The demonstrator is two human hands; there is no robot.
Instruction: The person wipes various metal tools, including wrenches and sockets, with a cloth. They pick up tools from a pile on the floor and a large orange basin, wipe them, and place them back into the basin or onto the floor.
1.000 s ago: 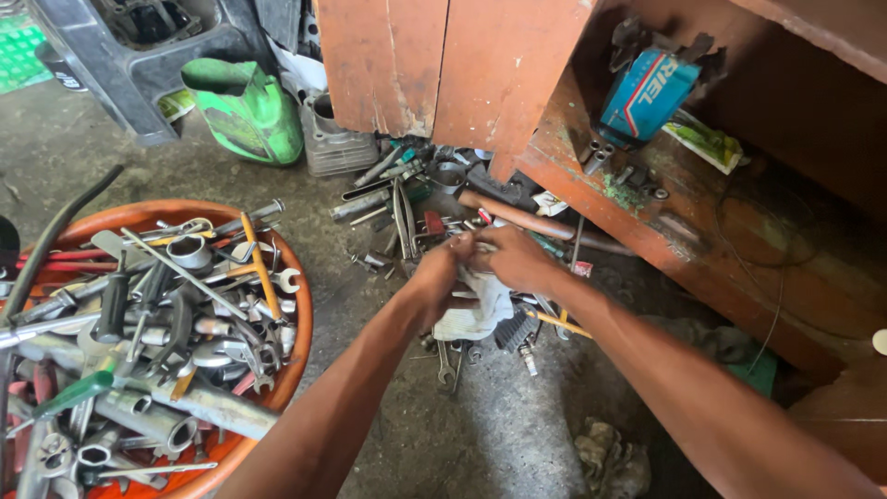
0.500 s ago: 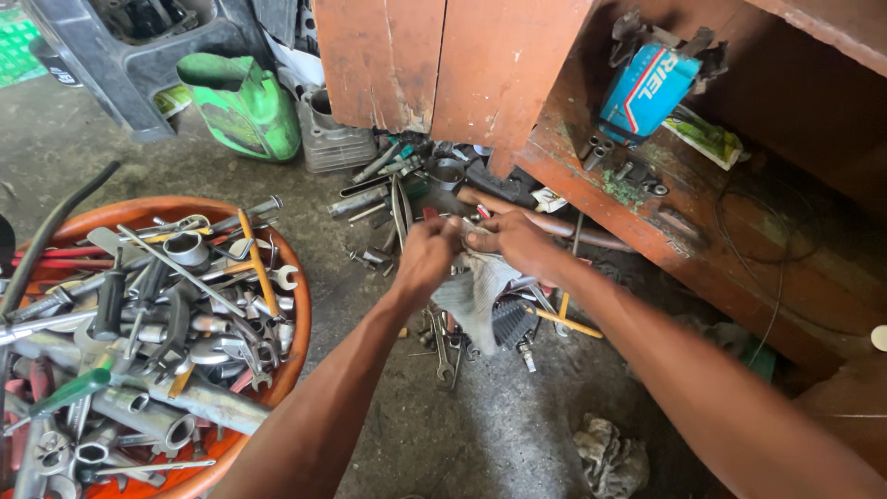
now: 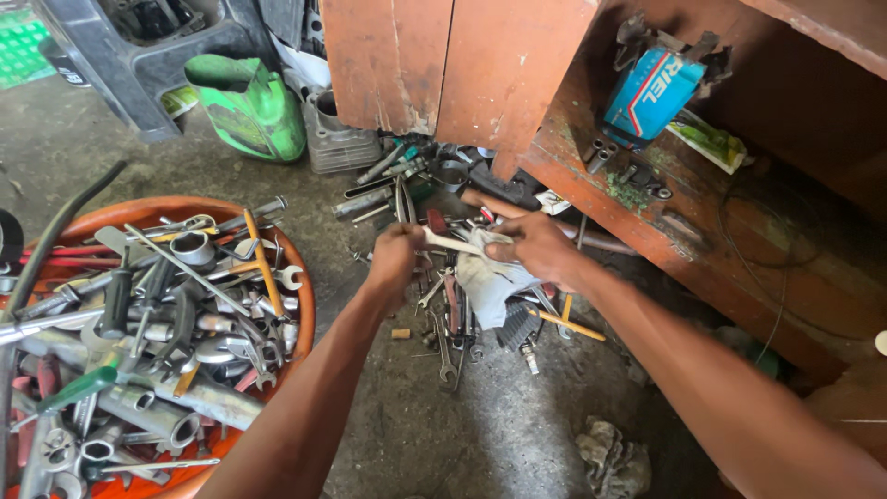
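The left hand (image 3: 395, 251) is clenched around one end of a slim metal wrench (image 3: 450, 243), so that end is hidden inside the fist. The right hand (image 3: 534, 248) grips a pale, dirty rag (image 3: 488, 277) pinched over the wrench's other end; the rag hangs down below that hand and covers the tool's far tip, so the shape of that end cannot be made out. Only the short bare stretch of wrench between the two hands shows.

Directly beneath the hands, a scatter of spanners and small tools (image 3: 450, 325) lies on the concrete floor (image 3: 480, 425), partly masked by the rag and the forearms. A yellow-handled tool (image 3: 571, 325) pokes out just below the right wrist, its working end out of sight. Well to the left of the left hand sits an orange basin (image 3: 297, 305) heaped with wrenches and sockets, cut off by the frame's left and bottom edges. Beyond the hands stands a worn wooden cabinet (image 3: 462, 65); on its shelf, above and right of the right hand, lies a blue carton (image 3: 649, 92). A green jug (image 3: 249, 106) stands farther off, up and left. A crumpled grey cloth (image 3: 614, 457) lies on the floor under the right forearm.
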